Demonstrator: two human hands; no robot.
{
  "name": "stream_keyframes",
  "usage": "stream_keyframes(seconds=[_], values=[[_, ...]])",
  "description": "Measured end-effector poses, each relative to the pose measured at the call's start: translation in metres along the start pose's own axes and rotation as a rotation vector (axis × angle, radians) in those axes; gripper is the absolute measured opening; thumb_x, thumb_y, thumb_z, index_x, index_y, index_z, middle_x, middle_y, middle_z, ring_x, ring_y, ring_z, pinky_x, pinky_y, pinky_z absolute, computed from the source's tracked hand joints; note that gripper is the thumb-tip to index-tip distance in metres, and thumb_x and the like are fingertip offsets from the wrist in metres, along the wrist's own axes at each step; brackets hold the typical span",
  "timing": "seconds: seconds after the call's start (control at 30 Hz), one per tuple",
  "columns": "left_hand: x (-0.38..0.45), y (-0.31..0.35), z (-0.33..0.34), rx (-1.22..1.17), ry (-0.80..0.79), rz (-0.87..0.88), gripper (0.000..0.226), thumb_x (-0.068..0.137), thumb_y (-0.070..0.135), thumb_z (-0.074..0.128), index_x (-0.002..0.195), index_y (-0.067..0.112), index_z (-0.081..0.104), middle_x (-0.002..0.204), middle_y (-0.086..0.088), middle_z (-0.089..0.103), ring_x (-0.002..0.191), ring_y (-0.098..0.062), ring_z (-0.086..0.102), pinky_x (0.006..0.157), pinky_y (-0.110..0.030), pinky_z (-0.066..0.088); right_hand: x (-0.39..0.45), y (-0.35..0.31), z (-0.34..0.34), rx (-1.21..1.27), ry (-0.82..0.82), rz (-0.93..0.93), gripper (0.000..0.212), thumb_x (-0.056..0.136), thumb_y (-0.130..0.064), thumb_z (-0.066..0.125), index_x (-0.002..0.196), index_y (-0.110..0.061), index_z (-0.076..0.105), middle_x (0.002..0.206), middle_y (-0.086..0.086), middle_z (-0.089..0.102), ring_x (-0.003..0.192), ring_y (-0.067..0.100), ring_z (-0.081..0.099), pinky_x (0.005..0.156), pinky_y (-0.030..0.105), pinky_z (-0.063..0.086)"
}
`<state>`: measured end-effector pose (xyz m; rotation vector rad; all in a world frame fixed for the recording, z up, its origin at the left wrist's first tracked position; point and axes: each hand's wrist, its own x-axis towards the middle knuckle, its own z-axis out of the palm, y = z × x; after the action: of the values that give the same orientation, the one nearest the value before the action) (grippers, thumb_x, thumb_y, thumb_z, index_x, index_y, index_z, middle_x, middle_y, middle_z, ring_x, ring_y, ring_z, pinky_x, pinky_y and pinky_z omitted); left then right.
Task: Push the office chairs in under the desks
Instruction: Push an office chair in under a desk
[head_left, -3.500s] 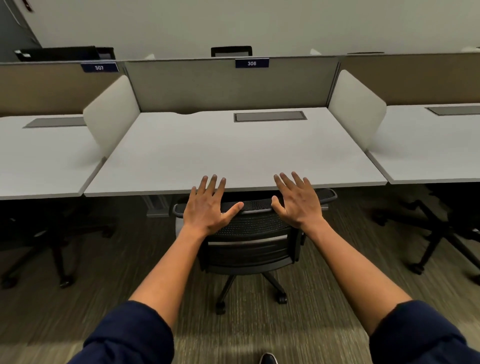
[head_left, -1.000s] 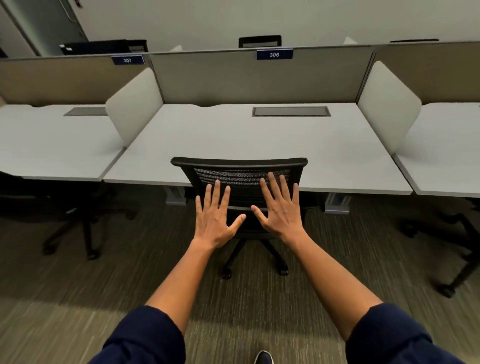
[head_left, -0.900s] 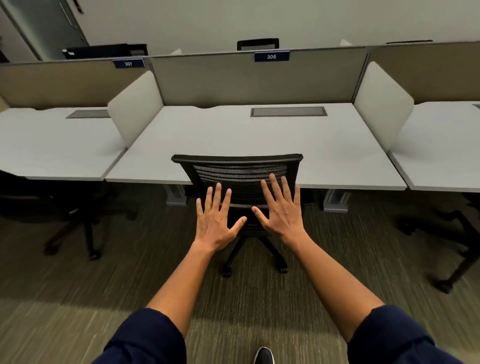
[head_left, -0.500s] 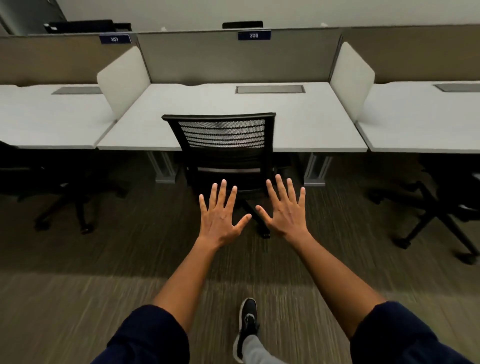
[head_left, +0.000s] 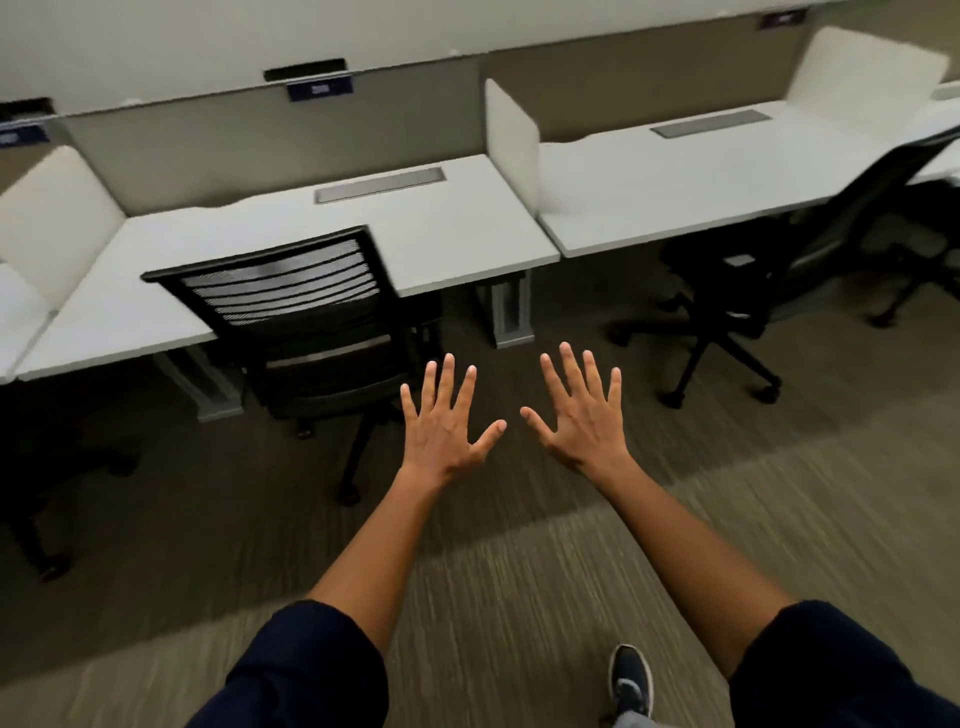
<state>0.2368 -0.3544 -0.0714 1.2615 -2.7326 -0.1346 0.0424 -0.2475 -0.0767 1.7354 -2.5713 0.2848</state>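
A black mesh-backed office chair (head_left: 306, 317) stands tucked against the front edge of the middle white desk (head_left: 447, 244), its seat under the top. My left hand (head_left: 447, 421) and my right hand (head_left: 582, 415) hover over the carpet to the right of that chair, fingers spread, touching nothing. A second black office chair (head_left: 769, 280) stands at the right-hand desk (head_left: 675, 192), angled, its back leaning against the desk edge and its wheeled base out on the carpet.
White privacy screens (head_left: 511, 140) divide the desks, with a grey partition (head_left: 260, 140) behind. A grey desk leg (head_left: 511, 312) stands between the two chairs. Another dark chair base (head_left: 41, 519) shows at far left. My shoe (head_left: 631, 680) is on the carpet.
My view has swung to the right and back; the pushed-in chair now lies to the left of my hands, and the right-hand desk's chair has come fully into view. Both hands stay spread and empty.
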Motion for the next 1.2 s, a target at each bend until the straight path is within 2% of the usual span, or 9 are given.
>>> stream_keyframes(seconds=[0.23, 0.47, 0.6, 0.83, 1.0, 1.2], values=[[0.078, 0.16, 0.04, -0.02, -0.038, 0.173, 0.093, 0.085, 0.083, 0.008, 0.161, 0.03, -0.007, 0.166, -0.002, -0.025, 0.152, -0.024, -0.026, 0.119, -0.06, -0.015, -0.014, 0.169, -0.018, -0.007, 0.021, 0.172, 0.083, 0.091, -0.076, 0.01, 0.159, -0.032, -0.01, 0.167, 0.001, -0.018, 0.155, 0.029, -0.011, 0.121, 0.059, -0.008], [0.162, 0.339, 0.071, -0.077, -0.066, 0.287, 0.091, 0.088, 0.081, 0.015, 0.161, 0.03, -0.006, 0.167, -0.002, -0.024, 0.152, -0.025, -0.025, 0.118, -0.061, -0.014, -0.011, 0.366, -0.044, -0.076, 0.023, 0.32, 0.084, 0.091, -0.076, 0.01, 0.159, -0.03, -0.007, 0.169, 0.003, -0.012, 0.155, 0.031, -0.007, 0.122, 0.062, -0.004], [0.2, 0.414, 0.076, -0.092, -0.078, 0.335, 0.091, 0.089, 0.081, 0.016, 0.161, 0.029, -0.006, 0.167, -0.002, -0.022, 0.153, -0.025, -0.024, 0.118, -0.061, -0.015, -0.003, 0.45, -0.06, -0.096, 0.038, 0.364, 0.084, 0.091, -0.077, 0.008, 0.159, -0.03, -0.007, 0.169, 0.003, -0.013, 0.155, 0.031, -0.008, 0.121, 0.062, -0.005], [0.273, 0.496, 0.084, -0.052, -0.098, 0.406, 0.092, 0.088, 0.082, 0.011, 0.16, 0.03, -0.007, 0.167, -0.004, -0.022, 0.152, -0.026, -0.025, 0.117, -0.061, -0.014, 0.027, 0.547, -0.073, -0.071, 0.099, 0.413, 0.083, 0.093, -0.076, 0.013, 0.16, -0.03, -0.004, 0.169, 0.004, -0.01, 0.155, 0.032, -0.007, 0.121, 0.063, -0.005], [0.33, 0.544, 0.106, -0.042, -0.14, 0.436, 0.092, 0.087, 0.081, 0.01, 0.161, 0.029, -0.007, 0.168, -0.005, -0.02, 0.153, -0.028, -0.023, 0.118, -0.062, -0.011, 0.054, 0.605, -0.066, -0.076, 0.083, 0.415, 0.083, 0.093, -0.076, 0.014, 0.16, -0.03, -0.005, 0.169, 0.004, -0.01, 0.155, 0.032, -0.006, 0.121, 0.063, -0.005], [0.438, 0.606, 0.134, -0.024, -0.131, 0.465, 0.092, 0.087, 0.081, 0.011, 0.161, 0.028, -0.005, 0.168, -0.005, -0.019, 0.153, -0.028, -0.023, 0.119, -0.063, -0.01, 0.138, 0.698, -0.075, -0.119, 0.098, 0.416, 0.086, 0.09, -0.078, 0.007, 0.16, -0.029, -0.005, 0.169, 0.004, -0.007, 0.155, 0.033, -0.003, 0.121, 0.063, -0.002]])
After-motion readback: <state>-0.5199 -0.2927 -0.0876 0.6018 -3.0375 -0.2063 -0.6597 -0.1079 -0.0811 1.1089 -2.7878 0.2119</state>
